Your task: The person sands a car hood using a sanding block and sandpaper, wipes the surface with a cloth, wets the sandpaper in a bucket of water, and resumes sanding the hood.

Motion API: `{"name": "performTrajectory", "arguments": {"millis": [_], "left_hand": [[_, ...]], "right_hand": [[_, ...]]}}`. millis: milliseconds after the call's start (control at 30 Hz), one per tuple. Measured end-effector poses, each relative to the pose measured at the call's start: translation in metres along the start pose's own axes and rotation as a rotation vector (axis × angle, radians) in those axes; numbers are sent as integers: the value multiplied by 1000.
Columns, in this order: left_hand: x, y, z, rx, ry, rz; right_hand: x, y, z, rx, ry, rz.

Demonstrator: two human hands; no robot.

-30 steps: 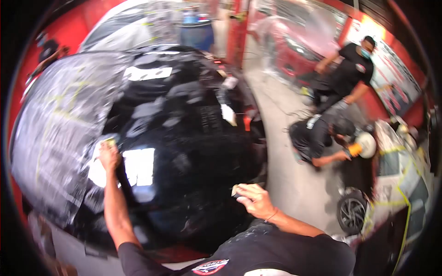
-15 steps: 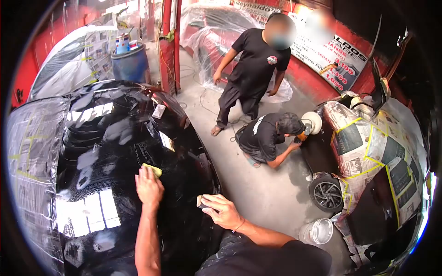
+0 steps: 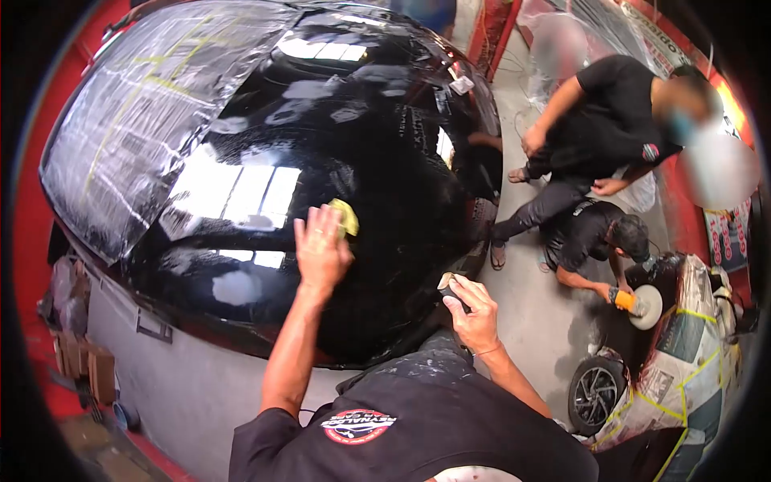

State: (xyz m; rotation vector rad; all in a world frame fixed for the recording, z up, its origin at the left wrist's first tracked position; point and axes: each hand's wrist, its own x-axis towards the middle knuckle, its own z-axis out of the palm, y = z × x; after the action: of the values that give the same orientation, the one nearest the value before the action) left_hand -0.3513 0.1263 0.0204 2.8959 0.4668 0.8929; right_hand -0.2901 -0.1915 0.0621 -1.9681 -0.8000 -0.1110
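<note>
My left hand (image 3: 323,247) lies on the glossy black car panel (image 3: 385,297), fingers extended over a yellow cloth (image 3: 344,217) that it presses to the surface. The cloth's far edge sticks out past the fingertips; the rest is under the hand. Beside the panel's near right edge, my right hand (image 3: 475,315) grips a small sanding block (image 3: 448,283), dark with a tan end. Wet streaks, dull grey patches and window reflections mark the black paint.
Plastic film (image 3: 161,120) covers the car's left part. At right, one person (image 3: 610,120) stands bent over; another person (image 3: 594,241) crouches with an orange polisher (image 3: 624,300) at a paper-masked car (image 3: 683,369). Cardboard boxes (image 3: 96,373) sit at lower left.
The view has swung left and down, showing more of the car and my shirt. My left hand and the cloth are now nearer the window reflection. The standing person has bent toward the crouching one.
</note>
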Motion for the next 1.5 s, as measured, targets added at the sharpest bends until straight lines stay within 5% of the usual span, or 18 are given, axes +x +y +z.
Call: {"name": "performTrajectory", "arguments": {"millis": [133,267,367,533,733,933,1267,1367,1500], "left_hand": [[-1,-108,-25,274,-108,-440],[-14,-163,-40,287,32,-677],[-32,-154,-39,237,24,-480],[-60,-49,-47,449,102,-274],[-46,75,-37,186,-74,-270],[-87,89,-26,-57,87,-109],[-162,-70,-89,254,485,-880],[-160,-124,-106,93,725,-1143],[-145,-71,-117,173,834,-1014]], "right_hand": [[-3,-2,-5,0,-45,-1],[-1,-10,5,61,-74,-75],[3,-22,12,70,-101,-152],[11,-25,24,153,-179,-148],[42,-37,48,272,-139,-194],[51,-45,62,235,-227,-269],[68,8,41,137,-280,-183],[90,19,21,106,-319,-192],[120,33,15,201,-431,-275]]}}
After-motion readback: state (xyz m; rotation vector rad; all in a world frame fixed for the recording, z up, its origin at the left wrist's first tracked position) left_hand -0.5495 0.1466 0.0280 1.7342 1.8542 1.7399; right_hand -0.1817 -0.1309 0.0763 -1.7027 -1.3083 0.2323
